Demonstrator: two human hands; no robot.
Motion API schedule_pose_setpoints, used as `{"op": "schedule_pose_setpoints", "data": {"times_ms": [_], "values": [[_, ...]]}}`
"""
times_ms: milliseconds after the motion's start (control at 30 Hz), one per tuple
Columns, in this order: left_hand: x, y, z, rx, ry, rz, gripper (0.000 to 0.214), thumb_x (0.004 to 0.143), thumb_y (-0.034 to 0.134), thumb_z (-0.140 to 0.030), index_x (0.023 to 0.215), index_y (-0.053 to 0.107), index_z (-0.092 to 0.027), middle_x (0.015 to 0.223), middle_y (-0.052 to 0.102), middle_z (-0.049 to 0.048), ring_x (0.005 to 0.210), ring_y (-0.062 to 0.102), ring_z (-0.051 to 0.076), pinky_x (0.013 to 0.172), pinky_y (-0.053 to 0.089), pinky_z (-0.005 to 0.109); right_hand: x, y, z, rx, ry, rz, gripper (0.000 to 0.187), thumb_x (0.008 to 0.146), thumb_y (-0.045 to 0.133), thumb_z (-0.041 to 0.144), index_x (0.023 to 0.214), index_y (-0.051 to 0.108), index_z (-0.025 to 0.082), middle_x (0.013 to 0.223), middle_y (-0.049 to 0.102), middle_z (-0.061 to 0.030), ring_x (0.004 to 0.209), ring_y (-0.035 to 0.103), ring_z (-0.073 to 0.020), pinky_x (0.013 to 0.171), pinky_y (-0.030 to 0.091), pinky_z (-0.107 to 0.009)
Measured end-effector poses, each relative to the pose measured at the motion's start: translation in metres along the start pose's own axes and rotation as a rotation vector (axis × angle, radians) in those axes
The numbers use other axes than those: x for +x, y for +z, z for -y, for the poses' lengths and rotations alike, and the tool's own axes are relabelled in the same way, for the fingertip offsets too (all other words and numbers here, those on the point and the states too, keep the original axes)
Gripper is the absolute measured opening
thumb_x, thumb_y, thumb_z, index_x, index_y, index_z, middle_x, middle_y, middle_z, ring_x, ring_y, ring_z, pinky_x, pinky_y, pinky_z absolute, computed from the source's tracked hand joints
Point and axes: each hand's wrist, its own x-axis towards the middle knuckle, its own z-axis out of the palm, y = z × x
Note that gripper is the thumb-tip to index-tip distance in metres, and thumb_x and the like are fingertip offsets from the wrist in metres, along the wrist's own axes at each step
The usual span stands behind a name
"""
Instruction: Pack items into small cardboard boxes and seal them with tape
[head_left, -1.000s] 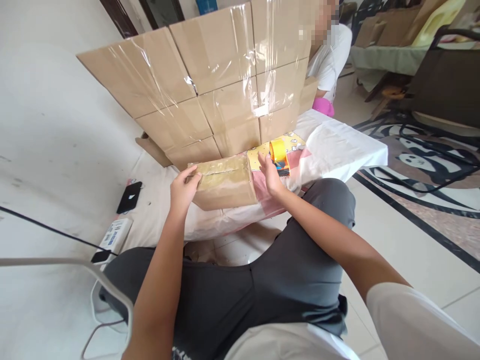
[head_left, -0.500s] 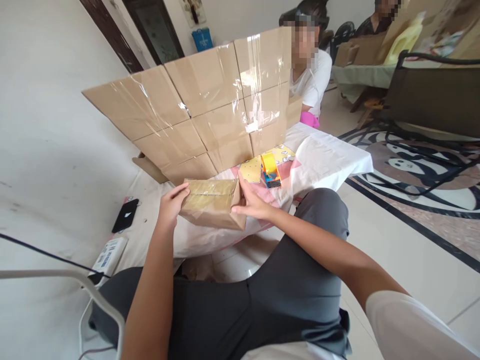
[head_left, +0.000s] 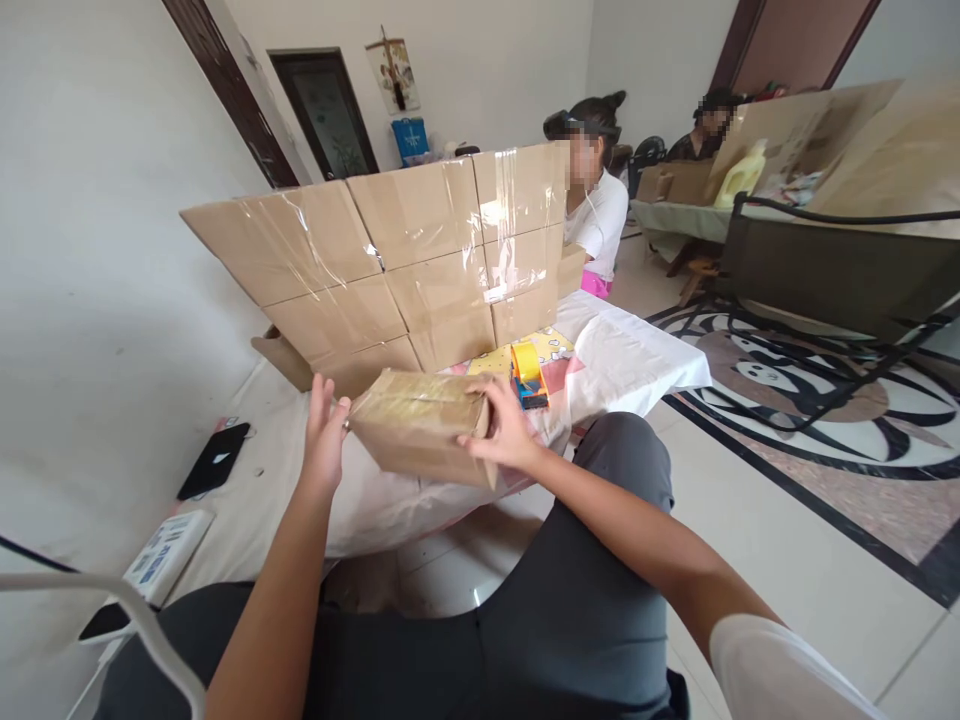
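Note:
A small brown cardboard box (head_left: 420, 440) with shiny tape along its top is tilted at the table's front edge. My right hand (head_left: 504, 430) grips its right end, thumb on the front face and fingers over the top edge. My left hand (head_left: 324, 445) is beside the box's left end, its fingers raised and apart; whether it still touches the box I cannot tell. Just beyond my right hand, an orange and blue tape dispenser (head_left: 531, 388) with a yellow roll stands on the cloth.
A tall cardboard panel (head_left: 427, 255) stands across the white-clothed table (head_left: 637, 350). At the left lie a black phone-like object (head_left: 215, 460) and a white power strip (head_left: 166, 550). A person (head_left: 604, 215) sits behind the panel. A dark chair (head_left: 810, 265) stands at the right.
My left fingers have come off the box's top left corner and spread upward. The box has tilted, showing more of its front, with my right hand still gripping it. The camera view has tipped up.

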Motion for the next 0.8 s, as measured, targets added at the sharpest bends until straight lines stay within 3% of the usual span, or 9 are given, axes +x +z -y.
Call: {"op": "schedule_pose_setpoints", "data": {"times_ms": [100, 233, 300, 400, 500, 600, 700, 800], "values": [[-0.001, -0.003, 0.003, -0.142, -0.008, -0.036, 0.077, 0.093, 0.064, -0.044, 0.160, 0.028, -0.044, 0.171, 0.027, 0.0058, 0.129, 0.063, 0.031, 0.108, 0.052, 0.048, 0.028, -0.056, -0.010, -0.128, -0.071, -0.341, 0.055, 0.079, 0.066, 0.056, 0.120, 0.052, 0.023, 0.117, 0.054, -0.0097, 0.114, 0.055, -0.0305, 0.103, 0.045, -0.050], [0.000, -0.010, 0.013, -0.175, -0.052, -0.096, 0.070, 0.095, 0.061, -0.042, 0.159, 0.033, -0.041, 0.167, 0.035, 0.0060, 0.122, 0.068, 0.031, 0.103, 0.056, 0.047, 0.048, -0.162, -0.037, -0.511, -0.076, -0.816, 0.060, 0.082, 0.057, 0.059, 0.128, 0.045, 0.023, 0.124, 0.044, -0.0114, 0.122, 0.051, -0.0329, 0.105, 0.044, -0.057], [0.000, -0.011, 0.020, -0.162, -0.088, -0.112, 0.069, 0.095, 0.060, -0.042, 0.159, 0.034, -0.037, 0.167, 0.035, 0.0076, 0.122, 0.067, 0.032, 0.104, 0.055, 0.049, 0.043, -0.207, -0.061, -0.677, -0.060, -0.911, 0.059, 0.080, 0.061, 0.055, 0.125, 0.046, 0.022, 0.124, 0.041, -0.0134, 0.124, 0.047, -0.0350, 0.108, 0.041, -0.061], [0.001, -0.008, 0.037, -0.120, -0.130, -0.126, 0.066, 0.095, 0.061, -0.044, 0.156, 0.039, -0.033, 0.164, 0.040, 0.0108, 0.119, 0.069, 0.031, 0.103, 0.056, 0.049, 0.026, -0.248, -0.107, -0.816, 0.028, -0.877, 0.062, 0.070, 0.073, 0.047, 0.120, 0.049, 0.018, 0.126, 0.039, -0.0186, 0.125, 0.043, -0.0373, 0.111, 0.038, -0.058], [0.001, 0.000, 0.056, -0.098, -0.166, -0.093, 0.065, 0.091, 0.067, -0.047, 0.151, 0.045, -0.035, 0.163, 0.043, 0.0089, 0.111, 0.072, 0.027, 0.094, 0.060, 0.042, 0.021, -0.255, -0.162, -0.833, 0.153, -0.726, 0.076, 0.064, 0.077, 0.048, 0.126, 0.046, 0.016, 0.132, 0.035, -0.0206, 0.131, 0.038, -0.0393, 0.114, 0.034, -0.059], [0.000, 0.008, 0.070, -0.052, -0.255, -0.054, 0.072, 0.083, 0.073, -0.055, 0.148, 0.049, -0.034, 0.156, 0.052, 0.0099, 0.102, 0.074, 0.026, 0.087, 0.061, 0.041, 0.041, -0.242, -0.216, -0.803, 0.268, -0.617, 0.087, 0.065, 0.076, 0.052, 0.135, 0.041, 0.013, 0.142, 0.030, -0.0233, 0.139, 0.032, -0.0402, 0.117, 0.028, -0.062], [0.001, 0.015, 0.075, 0.086, -0.376, 0.032, 0.074, 0.073, 0.078, -0.064, 0.135, 0.060, -0.027, 0.129, 0.072, 0.0126, 0.094, 0.075, 0.029, 0.093, 0.059, 0.047, 0.079, -0.229, -0.260, -0.726, 0.316, -0.667, 0.079, 0.079, 0.068, 0.054, 0.138, 0.040, 0.010, 0.153, 0.021, -0.0288, 0.147, 0.023, -0.0363, 0.119, 0.023, -0.059], [0.004, 0.019, 0.073, 0.227, -0.428, 0.093, 0.068, 0.067, 0.079, -0.068, 0.120, 0.067, -0.028, 0.114, 0.077, 0.0098, 0.094, 0.075, 0.030, 0.100, 0.057, 0.050, 0.114, -0.221, -0.292, -0.671, 0.305, -0.701, 0.080, 0.085, 0.064, 0.058, 0.144, 0.038, 0.010, 0.160, 0.015, -0.0298, 0.151, 0.015, -0.0344, 0.120, 0.017, -0.060]]}}
